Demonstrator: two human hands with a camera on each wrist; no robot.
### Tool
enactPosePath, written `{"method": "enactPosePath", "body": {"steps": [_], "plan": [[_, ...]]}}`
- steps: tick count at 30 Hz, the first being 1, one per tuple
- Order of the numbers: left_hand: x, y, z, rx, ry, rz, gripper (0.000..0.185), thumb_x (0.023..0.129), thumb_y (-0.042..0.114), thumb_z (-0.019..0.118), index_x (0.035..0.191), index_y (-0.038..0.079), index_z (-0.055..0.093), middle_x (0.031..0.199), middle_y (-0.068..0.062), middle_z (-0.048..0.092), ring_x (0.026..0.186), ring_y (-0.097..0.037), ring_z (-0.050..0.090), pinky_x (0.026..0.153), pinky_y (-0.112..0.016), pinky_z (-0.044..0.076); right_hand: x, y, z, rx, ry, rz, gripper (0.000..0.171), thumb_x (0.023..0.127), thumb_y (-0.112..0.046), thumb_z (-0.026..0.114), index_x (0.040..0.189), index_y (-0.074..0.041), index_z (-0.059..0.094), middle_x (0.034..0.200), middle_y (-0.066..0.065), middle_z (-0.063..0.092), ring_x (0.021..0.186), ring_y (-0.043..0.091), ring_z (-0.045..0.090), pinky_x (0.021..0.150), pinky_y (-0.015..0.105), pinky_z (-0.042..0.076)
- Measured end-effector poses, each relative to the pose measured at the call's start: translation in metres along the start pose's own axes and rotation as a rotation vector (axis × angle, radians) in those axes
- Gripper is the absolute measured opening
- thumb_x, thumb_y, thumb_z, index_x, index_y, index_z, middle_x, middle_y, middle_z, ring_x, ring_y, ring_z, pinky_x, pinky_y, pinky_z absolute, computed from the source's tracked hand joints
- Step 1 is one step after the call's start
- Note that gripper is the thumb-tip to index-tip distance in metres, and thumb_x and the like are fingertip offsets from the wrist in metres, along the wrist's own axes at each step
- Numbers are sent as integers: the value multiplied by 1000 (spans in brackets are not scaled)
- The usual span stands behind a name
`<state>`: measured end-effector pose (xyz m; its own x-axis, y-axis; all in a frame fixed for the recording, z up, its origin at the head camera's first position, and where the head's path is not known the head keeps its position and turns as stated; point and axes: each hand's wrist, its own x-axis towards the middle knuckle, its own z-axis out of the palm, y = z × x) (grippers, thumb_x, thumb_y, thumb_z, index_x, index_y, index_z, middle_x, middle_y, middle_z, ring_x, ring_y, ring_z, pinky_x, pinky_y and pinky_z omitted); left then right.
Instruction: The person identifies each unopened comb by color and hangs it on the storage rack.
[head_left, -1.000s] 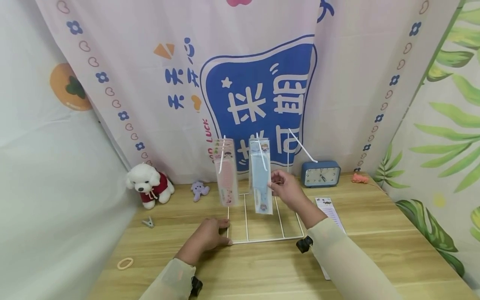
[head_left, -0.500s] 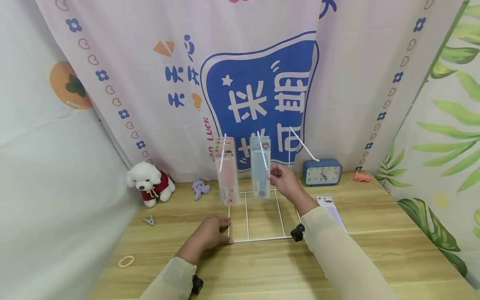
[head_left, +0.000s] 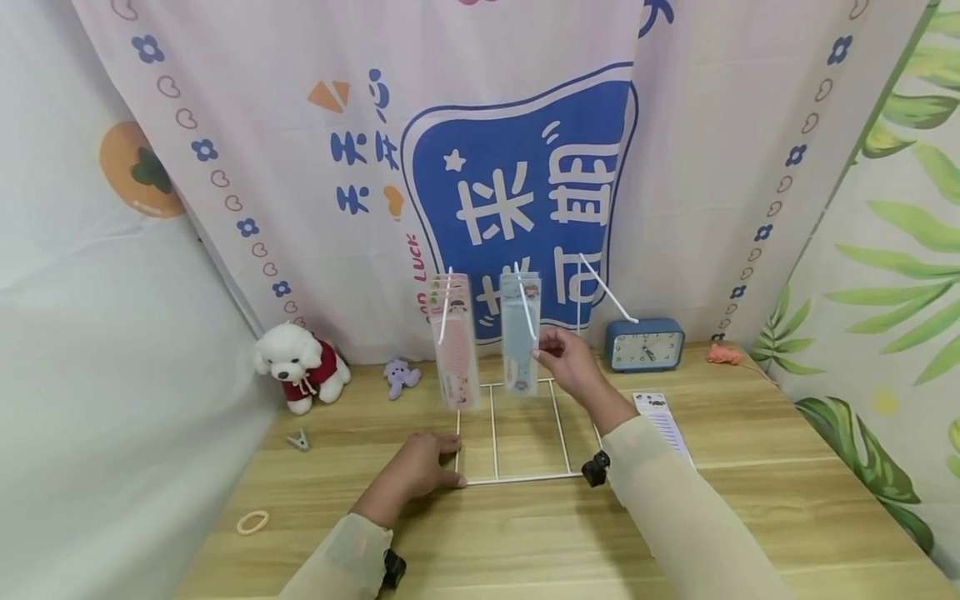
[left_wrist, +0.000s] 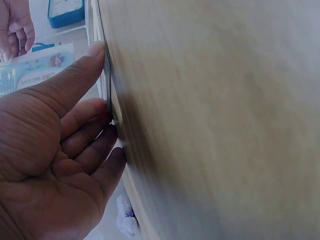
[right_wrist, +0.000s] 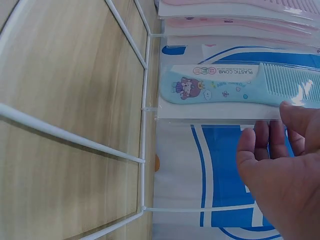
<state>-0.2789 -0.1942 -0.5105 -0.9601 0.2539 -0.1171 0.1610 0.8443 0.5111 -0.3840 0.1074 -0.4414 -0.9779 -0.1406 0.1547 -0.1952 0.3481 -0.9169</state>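
Observation:
A white wire display rack [head_left: 521, 480] with three hooks stands on the table. My left hand [head_left: 420, 468] holds its front left base corner, thumb on the front wire and fingers at the side wire. A blue plastic comb [right_wrist: 225, 90] in a clear pack with a white card hangs on the middle hook. My right hand [head_left: 570, 364] pinches the pack's right edge, thumb in front and fingertips partly hidden behind. Several packs with pink combs [head_left: 456, 358] hang on the left hook. On the right hook [head_left: 609, 287] nothing hangs.
A blue clock [head_left: 645, 345] stands behind on the right, near a lined paper pad [head_left: 666, 425] partly under the right sleeve. A plush dog [head_left: 300, 367], purple toy [head_left: 401, 379], grey clip [head_left: 298, 440] and beige ring [head_left: 252, 522] lie on the left. A curtain [head_left: 285, 100] hangs behind.
My right hand has pushed the blue comb pack back along the middle hook, and it now hangs straighter, farther from me. My left hand stays at the rack's corner.

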Motion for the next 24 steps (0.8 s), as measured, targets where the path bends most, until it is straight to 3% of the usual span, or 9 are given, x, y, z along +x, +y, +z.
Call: {"method": "enactPosePath", "body": {"steps": [5,10,13,19,24], "plan": [[-1,0,-1,0,0,4,67,86,31,95,144,7,71,160,-7,62,154,-44,48,128,-60,39,-13,7,-2,-67,30,-33,29,105,-16,73,129,0,64,126,20,70,116,34,67,103,46,60],[-2,3,0,8,-4,-5,67,86,32,95,144,8,71,160,-6,61,154,-45,47,129,-60,39,-46,11,-20,-452,30,-117,41,101,-24,79,131,0,65,128,20,71,120,38,68,107,55,58],[-1,5,0,13,-3,-4,68,86,32,95,144,7,71,160,-6,61,154,-44,47,129,-60,38,-69,17,-40,-612,33,-111,49,99,-28,81,135,0,66,132,22,71,122,42,68,108,61,56],[1,5,0,4,-4,-3,68,85,31,95,144,7,71,160,-6,61,154,-44,48,129,-60,38,-104,44,-90,-721,13,67,62,97,-33,81,139,8,61,128,32,68,116,49,68,100,66,56],[0,2,0,-3,-1,-11,68,86,30,95,145,7,70,161,-7,61,154,-44,48,129,-60,39,-128,65,-117,-774,-49,244,73,95,-33,82,139,18,54,126,41,63,113,53,65,98,67,55]]}}
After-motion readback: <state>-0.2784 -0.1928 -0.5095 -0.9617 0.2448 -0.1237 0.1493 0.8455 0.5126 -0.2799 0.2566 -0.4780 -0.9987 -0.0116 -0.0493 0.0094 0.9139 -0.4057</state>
